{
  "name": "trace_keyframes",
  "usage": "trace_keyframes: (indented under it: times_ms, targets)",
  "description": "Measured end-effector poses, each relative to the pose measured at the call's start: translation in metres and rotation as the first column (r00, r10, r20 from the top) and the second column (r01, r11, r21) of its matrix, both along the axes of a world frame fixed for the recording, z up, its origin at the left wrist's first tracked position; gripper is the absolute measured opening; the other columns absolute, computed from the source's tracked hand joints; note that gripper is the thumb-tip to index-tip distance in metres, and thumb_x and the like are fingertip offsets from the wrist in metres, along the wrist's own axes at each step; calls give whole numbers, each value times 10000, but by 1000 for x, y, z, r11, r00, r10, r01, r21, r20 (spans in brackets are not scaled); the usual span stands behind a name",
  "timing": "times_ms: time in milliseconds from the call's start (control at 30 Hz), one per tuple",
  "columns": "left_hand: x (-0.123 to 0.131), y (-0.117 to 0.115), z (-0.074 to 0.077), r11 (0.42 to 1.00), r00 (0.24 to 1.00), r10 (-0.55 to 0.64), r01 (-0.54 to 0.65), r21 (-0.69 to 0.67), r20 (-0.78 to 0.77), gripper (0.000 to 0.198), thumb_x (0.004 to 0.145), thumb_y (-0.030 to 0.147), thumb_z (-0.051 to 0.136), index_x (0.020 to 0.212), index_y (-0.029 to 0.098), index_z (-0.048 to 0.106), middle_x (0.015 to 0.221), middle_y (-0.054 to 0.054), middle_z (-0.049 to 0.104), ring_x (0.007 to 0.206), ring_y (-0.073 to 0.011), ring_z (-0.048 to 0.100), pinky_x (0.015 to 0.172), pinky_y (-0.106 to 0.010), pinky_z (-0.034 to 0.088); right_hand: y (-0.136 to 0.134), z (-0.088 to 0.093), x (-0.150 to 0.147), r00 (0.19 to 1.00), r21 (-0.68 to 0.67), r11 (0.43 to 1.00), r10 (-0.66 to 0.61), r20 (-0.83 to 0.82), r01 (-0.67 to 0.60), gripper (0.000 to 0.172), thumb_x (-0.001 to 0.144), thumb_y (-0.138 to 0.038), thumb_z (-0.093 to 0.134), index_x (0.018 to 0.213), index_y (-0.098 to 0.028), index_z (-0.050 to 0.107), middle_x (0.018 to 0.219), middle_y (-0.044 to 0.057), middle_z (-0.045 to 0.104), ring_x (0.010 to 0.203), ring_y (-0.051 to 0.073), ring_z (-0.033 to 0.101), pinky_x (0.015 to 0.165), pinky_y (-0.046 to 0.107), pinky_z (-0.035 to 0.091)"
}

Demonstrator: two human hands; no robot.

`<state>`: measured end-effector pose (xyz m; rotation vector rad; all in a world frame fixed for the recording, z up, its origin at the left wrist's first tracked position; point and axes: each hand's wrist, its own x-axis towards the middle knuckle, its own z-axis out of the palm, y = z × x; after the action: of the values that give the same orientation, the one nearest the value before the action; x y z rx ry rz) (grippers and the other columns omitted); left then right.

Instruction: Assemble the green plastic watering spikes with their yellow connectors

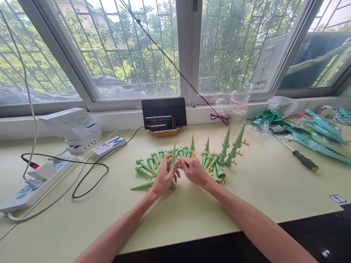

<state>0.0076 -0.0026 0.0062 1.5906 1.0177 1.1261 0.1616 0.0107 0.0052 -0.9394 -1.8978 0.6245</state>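
My left hand [163, 178] is closed around a green plant watering spike [173, 155], its pointed tip up between thumb and fingers. My right hand [195, 171] meets it from the right, thumb and fingers pinched together at the side of the spike. Whatever those right fingers grip is hidden. Behind and around my hands lie several more green watering spikes [140, 170] with small yellow valves. To the right, a pair of stacked spikes [225, 145] stands upright, and another stack [236, 146] with yellow valves sticking out leans beside it.
On the left are a power strip [52, 179], white boxes [79, 128] and a looping black cable [107, 168]. A phone [162, 125] leans against a black tablet [181, 109] at the back. A screwdriver [305, 160] and bagged teal pieces [320, 135] lie on the right.
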Motion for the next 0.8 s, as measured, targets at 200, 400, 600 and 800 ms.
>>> trace_keyframes:
  times_ms: [200,400,600,800]
  targets:
    - [2,-2,2,999,999,3,-2,-32,44,443,910,523,514,1177,199,373,778,33,520,568,-114,599,436,-232,500,-1,1,0,999,-18,999,36,-14,-37,447,1025,-418,312,669,-196,466,604,-11,554,542,106,474,573,231,347]
    - [3,-4,5,998,999,10,-7,-58,50,469,893,516,550,1190,183,405,739,28,543,525,-103,565,445,-233,493,-1,-3,-1,999,-12,998,54,-4,-54,425,1030,-383,313,673,-197,448,599,-21,524,532,101,448,562,232,335]
    - [1,-2,3,997,998,42,-40,-59,41,438,893,526,539,1157,196,425,690,45,533,498,-97,542,446,-224,475,-1,-1,-1,999,21,999,-27,-42,28,359,1020,-368,340,728,-199,461,629,-26,499,533,103,419,554,236,330]
    - [-2,0,0,996,997,79,-77,-47,23,401,913,515,509,1154,212,406,624,68,507,496,-107,545,465,-218,447,1,-1,0,990,22,998,-52,-131,55,221,985,-332,427,818,-196,478,689,-12,541,560,110,472,563,234,365]
